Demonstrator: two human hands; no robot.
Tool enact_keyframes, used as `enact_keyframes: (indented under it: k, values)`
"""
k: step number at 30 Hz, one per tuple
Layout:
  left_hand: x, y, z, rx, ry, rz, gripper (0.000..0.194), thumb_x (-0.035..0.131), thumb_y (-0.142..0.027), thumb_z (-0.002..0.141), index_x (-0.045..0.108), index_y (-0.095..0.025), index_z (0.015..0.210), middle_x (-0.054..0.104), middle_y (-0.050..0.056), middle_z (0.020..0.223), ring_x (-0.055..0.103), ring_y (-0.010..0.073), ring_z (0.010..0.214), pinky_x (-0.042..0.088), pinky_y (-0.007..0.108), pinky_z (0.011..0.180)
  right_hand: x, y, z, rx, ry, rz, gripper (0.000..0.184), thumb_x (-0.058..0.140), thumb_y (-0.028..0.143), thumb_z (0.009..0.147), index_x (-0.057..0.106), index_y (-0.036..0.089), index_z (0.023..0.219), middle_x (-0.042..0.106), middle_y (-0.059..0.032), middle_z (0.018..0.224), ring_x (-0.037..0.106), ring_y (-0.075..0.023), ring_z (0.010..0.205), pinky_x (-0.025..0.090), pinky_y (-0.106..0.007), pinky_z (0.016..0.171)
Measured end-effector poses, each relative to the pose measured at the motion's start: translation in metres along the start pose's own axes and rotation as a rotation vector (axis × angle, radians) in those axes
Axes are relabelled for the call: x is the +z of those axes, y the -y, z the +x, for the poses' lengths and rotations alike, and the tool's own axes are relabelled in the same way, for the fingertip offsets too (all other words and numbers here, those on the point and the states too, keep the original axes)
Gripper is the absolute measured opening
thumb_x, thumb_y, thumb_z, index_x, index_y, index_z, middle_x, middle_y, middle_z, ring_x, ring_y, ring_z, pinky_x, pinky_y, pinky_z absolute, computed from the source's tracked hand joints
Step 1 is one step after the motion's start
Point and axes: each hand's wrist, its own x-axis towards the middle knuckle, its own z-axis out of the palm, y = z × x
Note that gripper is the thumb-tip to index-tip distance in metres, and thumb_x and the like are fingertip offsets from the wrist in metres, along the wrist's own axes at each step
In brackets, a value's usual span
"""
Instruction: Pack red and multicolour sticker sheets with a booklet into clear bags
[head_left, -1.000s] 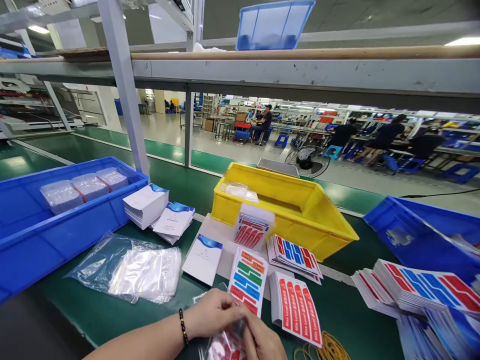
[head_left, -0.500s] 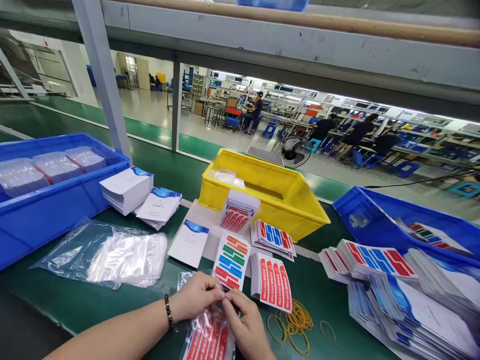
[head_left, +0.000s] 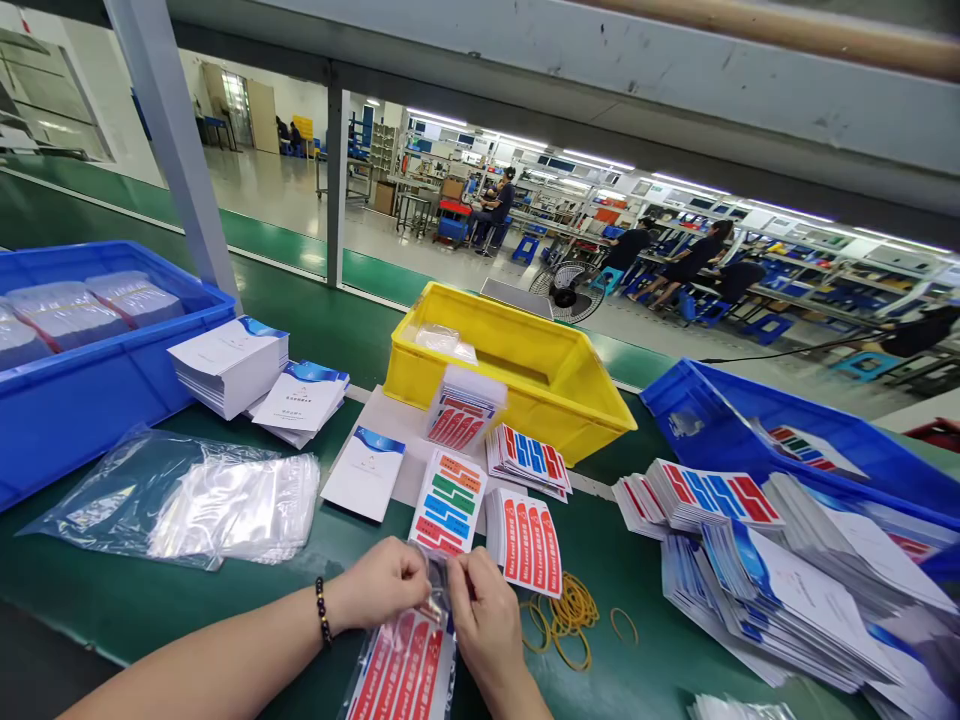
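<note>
My left hand (head_left: 381,588), with a beaded bracelet on the wrist, is closed in a pinch on the upper edge of a clear plastic bag (head_left: 435,605). On the other side of that edge, my right hand (head_left: 486,622) pinches it too. Inside the bag shows a sheet of red and white level labels (head_left: 399,672). Just beyond my hands lie a sheet of coloured stickers (head_left: 448,503) and a stack of red label sheets (head_left: 529,540). A white booklet (head_left: 365,474) with a blue top lies to their left.
A yellow bin (head_left: 517,375) stands behind, with blue bins at left (head_left: 97,385) and right (head_left: 750,430). Clear bags (head_left: 240,510) lie at left, rubber bands (head_left: 574,610) at right. Booklet stacks (head_left: 802,600) spread farther right. A grey post (head_left: 169,140) rises at left.
My hands have moved slightly apart along the bag's upper edge, and more of the bagged label sheet shows. The whole view has shifted a little to the right.
</note>
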Motion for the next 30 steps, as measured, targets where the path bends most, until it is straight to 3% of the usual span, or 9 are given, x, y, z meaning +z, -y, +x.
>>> enact_keyframes:
  k: [3, 7, 9, 11, 14, 17, 21, 27, 30]
  values:
    - [-0.005, 0.000, 0.003, -0.041, -0.068, -0.068, 0.026, 0.046, -0.024, 0.065, 0.034, -0.018, 0.043, 0.029, -0.008, 0.040, 0.023, 0.0054, 0.041, 0.018, 0.020, 0.041, -0.002, 0.006, -0.001, -0.162, 0.059, 0.030, 0.019, 0.051, 0.028, 0.084, 0.051, 0.015, 0.097, 0.053, -0.0061, 0.078, 0.052, -0.0168, 0.067, 0.044, -0.026, 0.058]
    - [-0.012, -0.008, 0.002, -0.073, -0.086, -0.097, 0.023, 0.045, -0.026, 0.069, 0.039, -0.018, 0.048, 0.033, -0.007, 0.040, 0.025, 0.0065, 0.039, 0.021, 0.020, 0.041, 0.000, 0.005, -0.004, -0.252, 0.140, 0.004, 0.020, 0.041, 0.011, 0.086, 0.053, 0.017, 0.100, 0.056, -0.0071, 0.080, 0.054, -0.0176, 0.071, 0.045, -0.028, 0.062]
    - [-0.015, -0.014, -0.002, 0.067, -0.174, 0.001, 0.022, 0.044, -0.027, 0.074, 0.046, -0.016, 0.055, 0.045, -0.003, 0.051, 0.037, 0.0090, 0.047, 0.031, 0.021, 0.047, -0.002, 0.001, -0.004, -0.221, 0.157, 0.069, 0.021, 0.038, 0.009, 0.086, 0.054, 0.017, 0.097, 0.057, -0.0059, 0.076, 0.055, -0.0166, 0.068, 0.045, -0.027, 0.061]
    - [-0.017, -0.018, -0.007, 0.334, -0.232, 0.212, 0.014, 0.045, -0.024, 0.076, 0.055, -0.015, 0.070, 0.055, 0.002, 0.071, 0.048, 0.0139, 0.068, 0.039, 0.025, 0.066, -0.007, -0.003, -0.002, -0.157, 0.210, 0.157, 0.019, 0.037, 0.012, 0.087, 0.054, 0.018, 0.093, 0.057, -0.0049, 0.074, 0.055, -0.0156, 0.067, 0.044, -0.026, 0.060]
    - [-0.020, -0.021, -0.012, 0.559, -0.080, 0.537, 0.015, 0.050, -0.014, 0.073, 0.059, -0.017, 0.084, 0.059, 0.005, 0.084, 0.050, 0.0178, 0.087, 0.037, 0.030, 0.083, -0.019, -0.006, 0.003, -0.069, 0.366, 0.253, 0.019, 0.036, 0.015, 0.088, 0.054, 0.019, 0.084, 0.057, -0.0028, 0.072, 0.054, -0.0139, 0.065, 0.042, -0.024, 0.059]
    - [-0.025, -0.021, -0.013, 0.444, 0.046, 0.701, 0.005, 0.055, -0.013, 0.071, 0.059, -0.016, 0.071, 0.058, 0.001, 0.068, 0.051, 0.0145, 0.071, 0.039, 0.025, 0.073, -0.032, -0.010, 0.007, -0.008, 0.490, 0.259, 0.019, 0.044, 0.021, 0.086, 0.049, 0.019, 0.068, 0.052, 0.0002, 0.064, 0.050, -0.0123, 0.058, 0.038, -0.023, 0.053]
    - [-0.029, -0.022, -0.012, 0.315, 0.087, 0.689, 0.010, 0.055, -0.017, 0.075, 0.059, -0.016, 0.066, 0.061, -0.001, 0.065, 0.052, 0.0117, 0.063, 0.037, 0.020, 0.061, -0.041, -0.012, 0.012, -0.031, 0.451, 0.332, 0.028, 0.045, 0.025, 0.086, 0.043, 0.019, 0.058, 0.049, -0.0008, 0.067, 0.050, -0.0127, 0.061, 0.039, -0.023, 0.054]
    - [-0.020, -0.013, -0.012, 0.262, 0.285, 0.615, 0.010, 0.058, -0.016, 0.074, 0.066, -0.018, 0.069, 0.063, -0.003, 0.061, 0.051, 0.0096, 0.055, 0.033, 0.017, 0.051, -0.025, -0.003, 0.023, -0.159, 0.210, 0.278, 0.020, 0.041, 0.015, 0.088, 0.059, 0.019, 0.094, 0.058, -0.0057, 0.081, 0.056, -0.0167, 0.077, 0.046, -0.028, 0.066]
    - [-0.012, -0.004, -0.012, 0.255, 0.397, 0.607, 0.008, 0.063, -0.018, 0.071, 0.069, -0.021, 0.067, 0.062, -0.005, 0.056, 0.048, 0.0097, 0.050, 0.031, 0.018, 0.047, -0.003, 0.007, 0.038, -0.320, 0.233, 0.173, 0.021, 0.044, 0.012, 0.085, 0.061, 0.020, 0.094, 0.061, -0.0060, 0.082, 0.056, -0.0174, 0.077, 0.047, -0.031, 0.067]
